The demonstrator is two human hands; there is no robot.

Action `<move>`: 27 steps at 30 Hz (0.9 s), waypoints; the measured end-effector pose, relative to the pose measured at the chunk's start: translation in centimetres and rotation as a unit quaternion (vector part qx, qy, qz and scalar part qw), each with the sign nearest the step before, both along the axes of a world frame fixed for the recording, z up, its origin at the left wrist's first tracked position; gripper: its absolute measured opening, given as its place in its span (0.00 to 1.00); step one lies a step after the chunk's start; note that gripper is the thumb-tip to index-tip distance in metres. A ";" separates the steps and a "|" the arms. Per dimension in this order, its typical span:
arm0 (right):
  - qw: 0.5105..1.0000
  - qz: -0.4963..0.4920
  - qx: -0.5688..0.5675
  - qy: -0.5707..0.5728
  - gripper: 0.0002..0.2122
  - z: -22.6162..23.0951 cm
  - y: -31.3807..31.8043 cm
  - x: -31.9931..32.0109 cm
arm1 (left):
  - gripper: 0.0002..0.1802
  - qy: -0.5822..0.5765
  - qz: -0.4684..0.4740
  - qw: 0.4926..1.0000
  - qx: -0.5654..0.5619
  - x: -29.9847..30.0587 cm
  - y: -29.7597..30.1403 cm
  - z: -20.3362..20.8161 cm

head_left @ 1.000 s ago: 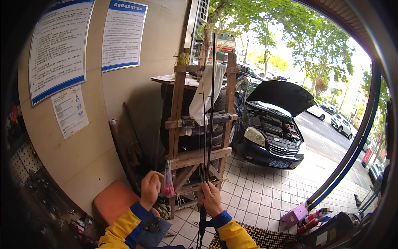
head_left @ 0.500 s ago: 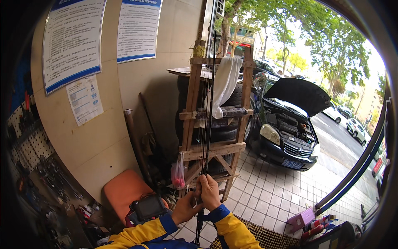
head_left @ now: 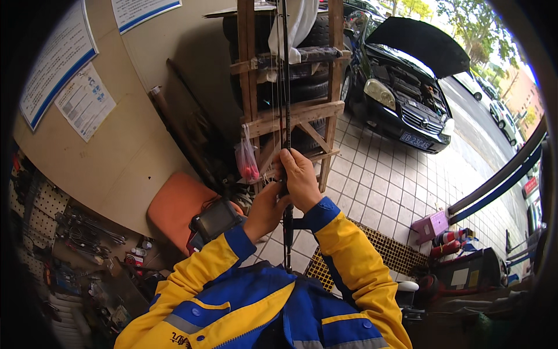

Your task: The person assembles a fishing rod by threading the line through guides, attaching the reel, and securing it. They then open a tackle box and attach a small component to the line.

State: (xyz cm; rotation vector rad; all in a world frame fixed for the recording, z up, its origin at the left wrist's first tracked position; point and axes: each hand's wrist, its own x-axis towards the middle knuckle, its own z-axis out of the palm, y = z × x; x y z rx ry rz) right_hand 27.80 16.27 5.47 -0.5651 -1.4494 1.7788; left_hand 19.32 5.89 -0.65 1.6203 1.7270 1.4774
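A long, thin black fishing rod [head_left: 288, 232] stands nearly upright in front of my chest, its thicker grip low and its slim upper part rising past a wooden rack. Fine lines run beside the upper part. My right hand [head_left: 300, 179] is closed round the rod, thumb on top. Just below and to its left, my left hand [head_left: 263, 210] is closed against the rod, thumb and fingers drawn together. Its fingertips are partly hidden, so whether it also pinches a line is unclear.
Ahead stands the wooden rack [head_left: 293, 118] with stacked tires behind it and a pink bag [head_left: 247, 160] hanging from it. A black car [head_left: 407, 87] with raised hood is beyond. An orange chair [head_left: 174, 203] stands left, a purple stool [head_left: 430, 227] right. Tools crowd the lower left.
My view has tilted downward, so more of my jacket shows and the rack and car sit higher. Both hands stay closed at the rod, close together.
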 end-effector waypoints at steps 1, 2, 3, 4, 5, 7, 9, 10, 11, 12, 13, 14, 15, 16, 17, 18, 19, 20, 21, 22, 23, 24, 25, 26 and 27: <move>1.000 0.000 -0.008 0.003 0.15 -0.1 0.0 0.1 | 0.13 -0.016 -0.009 1.000 -0.011 0.2 0.0 0.0; 1.000 -0.002 -0.015 0.000 0.15 -0.1 0.0 0.1 | 0.13 -0.034 -0.020 0.999 -0.001 0.3 0.1 0.0; 1.000 -0.009 -0.021 -0.007 0.14 -0.1 0.0 0.2 | 0.13 -0.051 -0.016 0.998 -0.023 0.6 0.1 -0.1; 1.000 0.008 -0.030 0.004 0.14 0.0 -0.1 0.4 | 0.12 -0.070 -0.015 0.997 -0.024 0.8 0.1 -0.3; 0.999 0.019 -0.038 0.011 0.13 0.1 0.0 0.7 | 0.12 -0.095 -0.021 0.995 -0.019 1.0 0.2 -0.5; 0.999 0.029 -0.034 -0.017 0.14 0.4 0.5 1.7 | 0.11 -0.135 -0.044 0.989 -0.046 1.0 0.1 -1.0; 0.998 -0.016 0.065 -0.020 0.18 -0.1 1.1 4.7 | 0.09 -0.188 -0.079 0.977 -0.062 0.6 0.0 -1.5; 0.992 -0.019 0.124 0.004 0.19 -0.5 1.7 6.7 | 0.11 -0.198 -0.101 0.974 -0.047 0.4 0.0 -1.7; 0.983 -0.056 0.170 -0.038 0.19 -1.3 2.1 8.3 | 0.12 -0.216 -0.121 0.968 -0.041 0.1 -0.2 -1.9; 0.957 -0.084 0.239 -0.140 0.19 -2.5 2.2 9.7 | 0.14 -0.235 -0.137 0.962 -0.034 -0.2 -0.3 -2.0; 0.921 -0.076 0.259 -0.282 0.22 -4.1 2.0 10.6 | 0.15 -0.214 -0.135 0.967 -0.023 -0.2 -0.3 -2.0; 0.859 -0.044 0.312 -0.404 0.25 -6.0 1.4 11.4 | 0.15 -0.222 -0.139 0.964 -0.032 -0.3 -0.5 -2.0; 0.825 -0.008 0.296 -0.481 0.26 -7.9 0.6 11.8 | 0.15 -0.229 -0.145 0.962 -0.041 -0.4 -0.6 -1.8; 0.819 0.034 0.276 -0.502 0.24 -9.5 0.2 11.8 | 0.15 -0.236 -0.150 0.959 -0.049 -0.4 -0.6 -1.7; 0.809 0.102 0.222 -0.534 0.22 -10.7 0.4 11.8 | 0.15 -0.228 -0.149 0.961 -0.046 -0.4 -0.6 -1.5; 0.873 0.059 0.141 -0.463 0.22 -11.9 -0.4 11.7 | 0.15 -0.242 -0.153 0.957 -0.049 -0.3 -0.7 -1.3; 0.891 0.046 0.129 -0.432 0.21 -12.7 -0.8 11.8 | 0.15 -0.255 -0.153 0.953 -0.053 -0.2 -0.8 -1.2; 0.901 0.030 0.080 -0.425 0.21 -13.2 -1.3 11.8 | 0.15 -0.269 -0.152 0.949 -0.057 -0.1 -0.9 -1.0; 0.902 0.033 0.073 -0.424 0.21 -13.4 -1.5 11.8 | 0.14 -0.272 -0.133 0.948 -0.096 -0.2 -1.1 -0.9; 0.905 0.036 0.059 -0.420 0.21 -13.4 -1.7 11.8 | 0.14 -0.279 -0.142 0.945 -0.092 -0.1 -1.3 -0.9; 0.909 0.039 0.038 -0.414 0.21 -13.3 -1.8 11.9 | 0.13 -0.281 -0.139 0.945 -0.097 -0.1 -1.5 -0.9; 0.907 0.045 0.031 -0.418 0.21 -13.1 -1.9 12.0 | 0.13 -0.284 -0.136 0.944 -0.101 0.0 -1.7 -1.0; 0.906 0.052 0.017 -0.419 0.21 -12.9 -2.0 12.0 | 0.13 -0.278 -0.133 0.946 -0.105 0.0 -1.8 -1.1; 0.911 0.061 -0.003 -0.408 0.21 -12.7 -2.0 12.0 | 0.12 -0.271 -0.129 0.948 -0.108 0.1 -2.0 -1.3; 0.906 0.066 -0.011 -0.418 0.21 -12.6 -2.0 12.0 | 0.12 -0.264 -0.120 0.950 -0.118 0.1 -2.1 -1.4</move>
